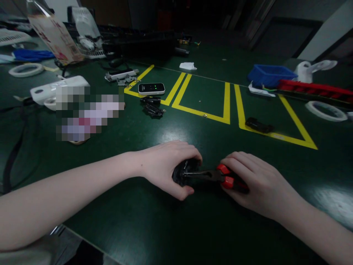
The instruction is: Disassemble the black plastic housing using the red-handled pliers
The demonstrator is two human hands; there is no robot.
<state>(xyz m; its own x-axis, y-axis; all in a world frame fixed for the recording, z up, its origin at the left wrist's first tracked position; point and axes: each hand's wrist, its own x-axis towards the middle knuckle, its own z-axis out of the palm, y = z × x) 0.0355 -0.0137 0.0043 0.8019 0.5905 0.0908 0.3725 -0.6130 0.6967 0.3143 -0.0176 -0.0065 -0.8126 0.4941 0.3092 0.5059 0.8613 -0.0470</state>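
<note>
Near the front of the dark green table [132, 221], my left hand [173, 165] is wrapped round a black part [180, 173], which shows between thumb and fingers. My right hand [253, 180] grips long-nose pliers [205, 175] by their red and black handles. The plier jaws point left, and their tips touch the black part. Its finer details are too dark to tell. Beyond my hands, several small black pieces [152, 108] lie at the left yellow tape outline, and another black piece [258, 125] rests on the right outline.
A white device with green lights [151, 88] lies behind the black pieces. At the back right are a blue bin [271, 76], a red rack [317, 90] and a tape roll [326, 110]. A bottle [53, 35] and a white power strip [59, 89] are at the left.
</note>
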